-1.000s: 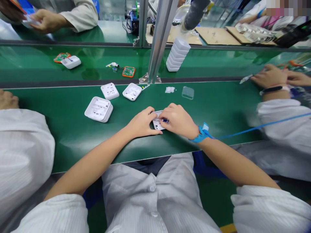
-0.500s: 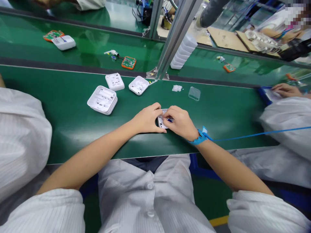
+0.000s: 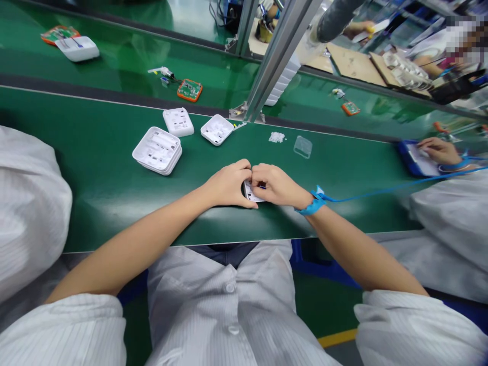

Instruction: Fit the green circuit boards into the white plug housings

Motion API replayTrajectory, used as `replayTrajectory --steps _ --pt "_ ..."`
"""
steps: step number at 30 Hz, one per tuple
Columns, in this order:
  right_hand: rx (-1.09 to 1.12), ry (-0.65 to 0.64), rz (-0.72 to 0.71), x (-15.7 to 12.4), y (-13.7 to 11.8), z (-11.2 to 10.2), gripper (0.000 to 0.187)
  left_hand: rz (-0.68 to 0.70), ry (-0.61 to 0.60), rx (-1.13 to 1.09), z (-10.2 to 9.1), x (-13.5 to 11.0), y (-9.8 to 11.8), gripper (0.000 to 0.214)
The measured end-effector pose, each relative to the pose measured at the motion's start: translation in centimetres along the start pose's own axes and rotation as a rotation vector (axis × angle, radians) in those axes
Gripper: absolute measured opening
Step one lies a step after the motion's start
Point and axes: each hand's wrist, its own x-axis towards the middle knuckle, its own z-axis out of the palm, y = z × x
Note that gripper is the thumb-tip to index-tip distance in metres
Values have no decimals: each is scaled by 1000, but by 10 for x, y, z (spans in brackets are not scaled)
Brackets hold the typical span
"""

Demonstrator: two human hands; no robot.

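My left hand [image 3: 231, 184] grips the left side of a white plastic housing [image 3: 249, 193] on the green bench, thumb at its near edge and fingers at its far edge. Over the same housing, my right hand [image 3: 275, 184] has its fingertips pinched together inside; what they hold, if anything, is hidden. A small dark blue part [image 3: 262, 186] shows beneath the right fingers. Both hands cover most of the housing. A blue wrist strap [image 3: 313, 203] with a cord is round my right wrist.
Left of my hands lie stacked white housings [image 3: 157, 150], another white housing [image 3: 178, 122] and an open one [image 3: 217, 129]. Small white pieces [image 3: 276, 137] and a clear lid [image 3: 303, 147] lie beyond. Orange-edged circuit boards [image 3: 189, 90] rest behind. A co-worker's hand [image 3: 440, 151] is at right.
My right hand has closed further over the housing, covering more of it and the blue part. The view has shifted slightly. The co-worker's hand and blue tray at right show more fully.
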Motion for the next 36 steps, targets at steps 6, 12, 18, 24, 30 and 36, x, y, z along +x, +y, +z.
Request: replayTrajectory --steps 6,12,18,24,30,36 --pt "-305 -31 15 -29 -8 -21 19 -28 -1 45 -1 0 2 53" --pt "-639 -65 74 -38 -23 -10 26 -36 3 78 0 1 4 50" --pt "-440 -181 390 0 -21 -18 14 15 7 125 -1 2 2 51" --pt "-245 -118 490 23 10 -31 62 117 47 162 -1 1 -1 49" --pt "90 -177 286 -4 20 -30 57 313 162 219 3 -2 -2 45" --pt "95 -132 367 1 18 -25 35 340 136 247 4 -1 -6 43"
